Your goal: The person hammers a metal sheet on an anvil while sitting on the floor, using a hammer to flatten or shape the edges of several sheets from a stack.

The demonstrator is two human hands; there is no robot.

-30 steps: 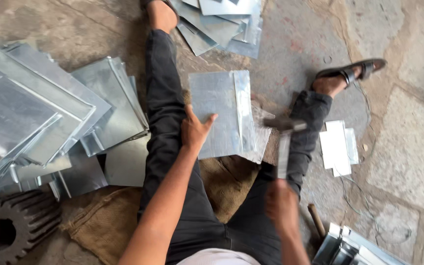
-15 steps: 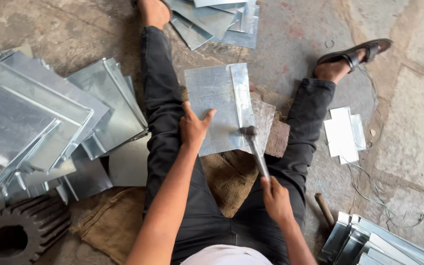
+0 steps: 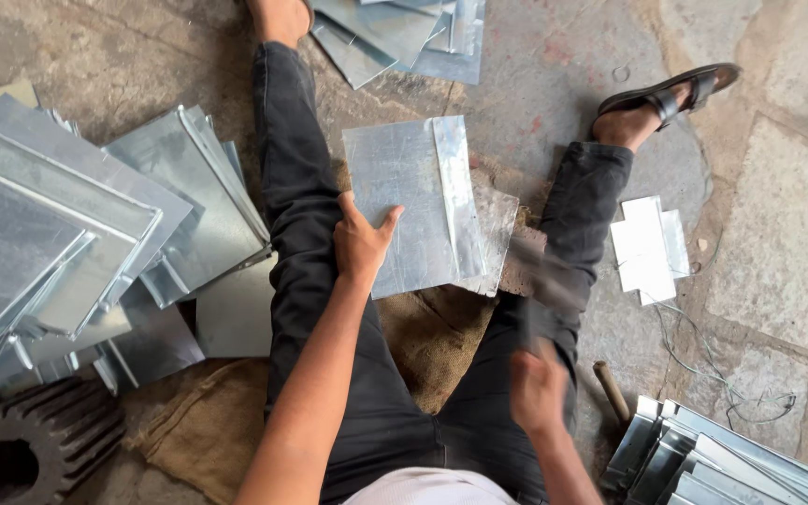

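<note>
Galvanised metal sheet (image 3: 413, 210) lies mid-frame between my legs, its folded seam running up-down, my left hand (image 3: 359, 241) pressing flat on its lower-left corner, my right hand (image 3: 537, 391) clenched around a blurred hammer (image 3: 537, 281) at lower right.

metal sheet (image 3: 413, 206) between legs, on sacking (image 3: 423, 327)

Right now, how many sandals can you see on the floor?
1: a dark sandal on the foot at the upper right. The other foot, at the top edge, is cut off by the frame, so any sandal there is hidden.
</note>
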